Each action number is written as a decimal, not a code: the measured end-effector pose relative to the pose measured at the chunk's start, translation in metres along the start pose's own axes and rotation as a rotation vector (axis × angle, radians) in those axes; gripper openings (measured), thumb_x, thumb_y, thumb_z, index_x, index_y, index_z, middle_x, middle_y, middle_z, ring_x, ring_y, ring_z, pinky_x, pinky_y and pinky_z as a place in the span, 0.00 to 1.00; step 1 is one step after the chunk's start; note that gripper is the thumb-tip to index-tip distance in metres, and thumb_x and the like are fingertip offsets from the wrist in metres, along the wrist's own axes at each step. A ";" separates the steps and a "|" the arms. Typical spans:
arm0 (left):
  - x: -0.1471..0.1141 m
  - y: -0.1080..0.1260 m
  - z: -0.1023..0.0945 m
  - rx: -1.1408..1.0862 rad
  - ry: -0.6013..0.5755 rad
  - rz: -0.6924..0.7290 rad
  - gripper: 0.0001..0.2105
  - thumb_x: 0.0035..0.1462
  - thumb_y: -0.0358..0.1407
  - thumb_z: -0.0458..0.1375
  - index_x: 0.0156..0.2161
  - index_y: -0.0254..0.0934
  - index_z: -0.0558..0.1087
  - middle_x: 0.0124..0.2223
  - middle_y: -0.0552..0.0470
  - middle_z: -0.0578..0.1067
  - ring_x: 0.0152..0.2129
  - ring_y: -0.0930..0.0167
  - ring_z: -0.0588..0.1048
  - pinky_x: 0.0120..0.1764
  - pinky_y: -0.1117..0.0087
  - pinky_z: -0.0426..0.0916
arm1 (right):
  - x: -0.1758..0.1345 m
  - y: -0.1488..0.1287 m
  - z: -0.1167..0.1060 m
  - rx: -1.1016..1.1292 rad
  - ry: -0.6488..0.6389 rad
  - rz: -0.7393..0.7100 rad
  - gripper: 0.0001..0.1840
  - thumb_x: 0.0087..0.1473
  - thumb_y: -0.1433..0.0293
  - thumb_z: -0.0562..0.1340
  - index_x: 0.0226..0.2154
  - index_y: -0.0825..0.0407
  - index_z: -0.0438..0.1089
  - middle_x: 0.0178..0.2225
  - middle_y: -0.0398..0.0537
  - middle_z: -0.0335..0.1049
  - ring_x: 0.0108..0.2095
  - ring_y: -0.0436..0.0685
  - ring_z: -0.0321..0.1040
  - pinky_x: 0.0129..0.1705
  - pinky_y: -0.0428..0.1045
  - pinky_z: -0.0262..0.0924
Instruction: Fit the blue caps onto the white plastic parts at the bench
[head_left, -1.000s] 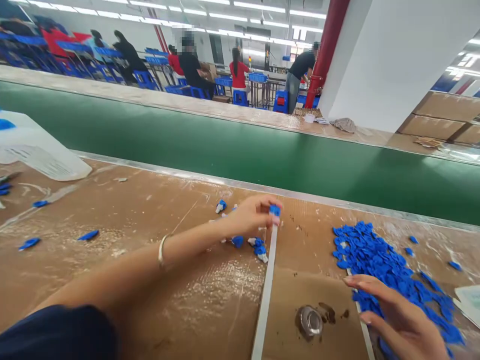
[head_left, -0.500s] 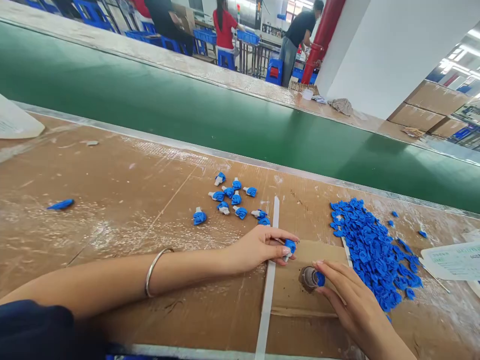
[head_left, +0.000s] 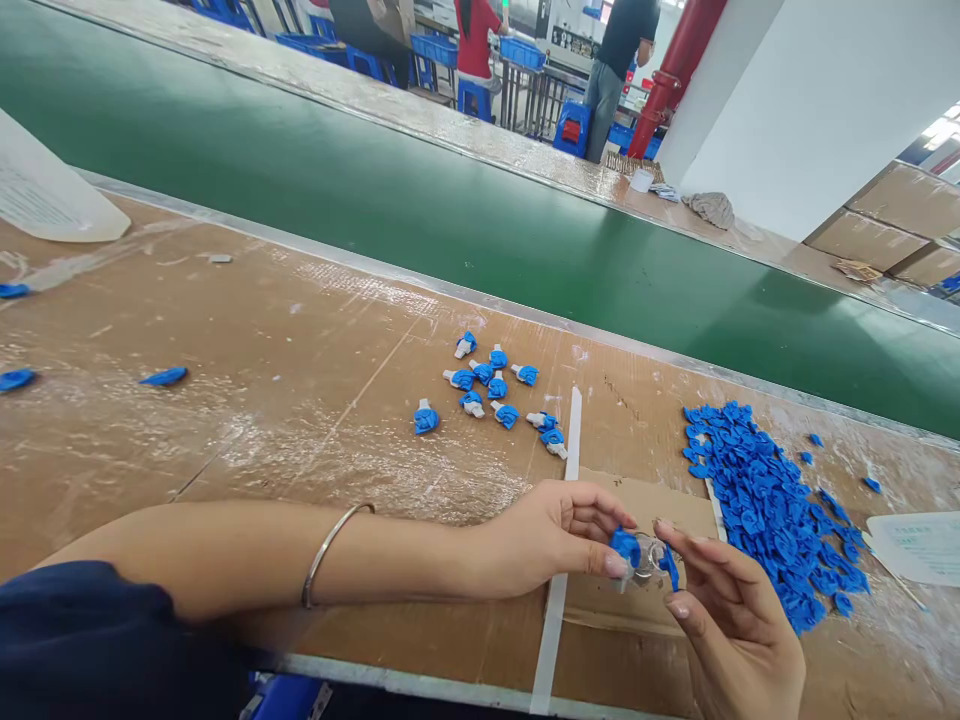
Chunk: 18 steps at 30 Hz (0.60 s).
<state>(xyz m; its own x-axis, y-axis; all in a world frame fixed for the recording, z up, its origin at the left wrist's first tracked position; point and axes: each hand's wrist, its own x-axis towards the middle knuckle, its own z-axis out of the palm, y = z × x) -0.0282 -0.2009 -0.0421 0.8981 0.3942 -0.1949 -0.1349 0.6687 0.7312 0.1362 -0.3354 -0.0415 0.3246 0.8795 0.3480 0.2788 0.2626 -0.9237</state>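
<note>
My left hand [head_left: 551, 540] pinches a small blue-and-white moulded piece [head_left: 624, 548] between thumb and fingers. Facing it, my right hand [head_left: 739, 610] grips a thin blue piece [head_left: 670, 570] at its edges with thumb and fingertips. A small clear round cup [head_left: 646, 556] shows in the narrow gap between both pieces, above a flat cardboard sheet [head_left: 600, 605]. My fingers partly hide the two held pieces, and whether either touches the cup I cannot tell.
Right of my hands lies a heap of blue pieces [head_left: 757, 500], beside a white printed bottle [head_left: 919, 545] and a thin stick [head_left: 900, 580]. Several blue-and-white pieces [head_left: 496, 385] lie beyond my left hand. A green conveyor belt [head_left: 420, 230] crosses behind; people work beyond it.
My right hand has lifted from the cup and now holds a blue piece upright. My left hand has brought its piece right, close to it. The view has shifted slightly.
</note>
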 end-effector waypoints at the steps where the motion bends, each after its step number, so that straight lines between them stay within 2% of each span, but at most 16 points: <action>1: -0.001 0.000 0.001 -0.009 -0.006 -0.003 0.20 0.41 0.35 0.75 0.39 0.33 0.74 0.35 0.53 0.77 0.33 0.75 0.74 0.41 0.72 0.67 | -0.001 0.002 0.003 0.041 0.012 0.002 0.16 0.60 0.71 0.68 0.49 0.44 0.70 0.48 0.48 0.73 0.51 0.55 0.69 0.53 0.44 0.65; 6: -0.003 0.002 0.003 -0.044 -0.013 0.004 0.19 0.42 0.34 0.75 0.38 0.32 0.75 0.35 0.51 0.78 0.33 0.75 0.75 0.42 0.72 0.68 | -0.002 0.008 0.010 0.084 0.047 -0.003 0.11 0.59 0.72 0.68 0.44 0.46 0.71 0.50 0.51 0.72 0.52 0.60 0.68 0.52 0.50 0.68; 9: -0.003 0.002 0.004 -0.058 -0.020 0.014 0.18 0.42 0.34 0.75 0.37 0.32 0.75 0.35 0.51 0.79 0.32 0.75 0.75 0.43 0.72 0.69 | -0.001 0.006 0.014 0.000 0.018 -0.057 0.09 0.60 0.71 0.67 0.44 0.48 0.71 0.49 0.54 0.72 0.51 0.63 0.70 0.50 0.55 0.72; 12: -0.004 0.002 0.005 -0.076 -0.018 0.011 0.18 0.41 0.36 0.76 0.34 0.33 0.74 0.34 0.51 0.79 0.32 0.74 0.76 0.43 0.71 0.69 | 0.000 0.002 0.018 -0.153 -0.002 -0.138 0.10 0.62 0.71 0.65 0.46 0.47 0.71 0.48 0.51 0.73 0.50 0.61 0.71 0.51 0.55 0.71; 15: -0.006 0.003 0.005 -0.072 -0.002 -0.020 0.18 0.39 0.36 0.76 0.32 0.32 0.75 0.32 0.51 0.79 0.30 0.73 0.76 0.41 0.71 0.70 | -0.005 0.002 0.023 -0.353 -0.003 -0.255 0.15 0.63 0.74 0.63 0.51 0.44 0.71 0.52 0.47 0.70 0.53 0.60 0.68 0.54 0.55 0.69; 18: -0.008 0.005 0.004 -0.062 0.041 -0.045 0.17 0.37 0.35 0.76 0.31 0.32 0.76 0.32 0.51 0.79 0.29 0.73 0.76 0.39 0.72 0.70 | -0.015 0.006 0.030 -0.525 -0.067 -0.395 0.24 0.65 0.75 0.58 0.61 0.45 0.62 0.59 0.49 0.63 0.58 0.63 0.62 0.55 0.59 0.67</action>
<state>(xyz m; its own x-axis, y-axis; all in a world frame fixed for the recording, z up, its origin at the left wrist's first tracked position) -0.0342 -0.2027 -0.0345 0.8862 0.3873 -0.2542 -0.1213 0.7235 0.6796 0.1061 -0.3358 -0.0571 0.0558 0.7839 0.6183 0.7747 0.3567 -0.5222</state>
